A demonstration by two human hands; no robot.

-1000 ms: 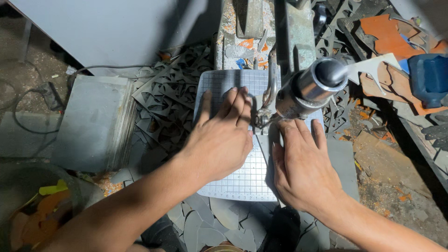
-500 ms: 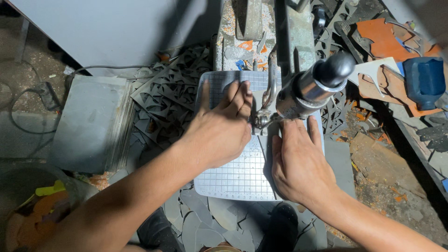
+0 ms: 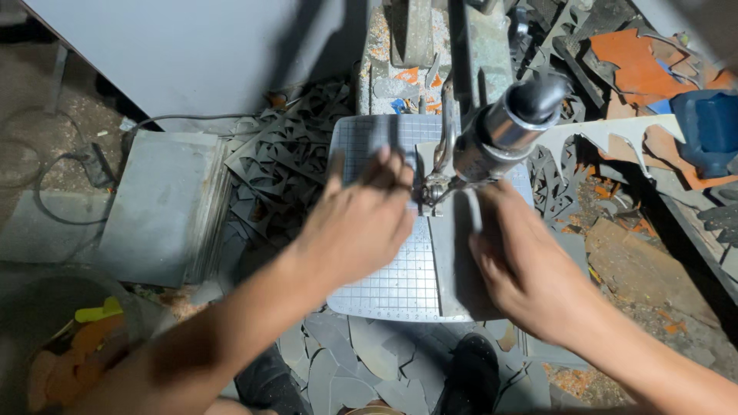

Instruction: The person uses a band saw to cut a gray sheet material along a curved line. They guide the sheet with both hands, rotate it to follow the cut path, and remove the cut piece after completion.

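A grey sheet piece lies on a gridded cutting table under the blade holder of a saw machine. My left hand presses flat on the gridded table just left of the blade, fingers spread toward the back. My right hand rests flat on the grey sheet, right of the blade, fingers pointing at the metal head. Both hands lie palm down, touching the work, not gripping anything.
A stack of grey boards sits to the left. Dark cut-out scraps pile up behind it, and grey offcuts lie on the floor below. Orange and white scraps and a blue object are at the right.
Both hands have shifted slightly toward me and to the right along the table, and the grey sheet has moved with the right hand. The view has tilted a little.
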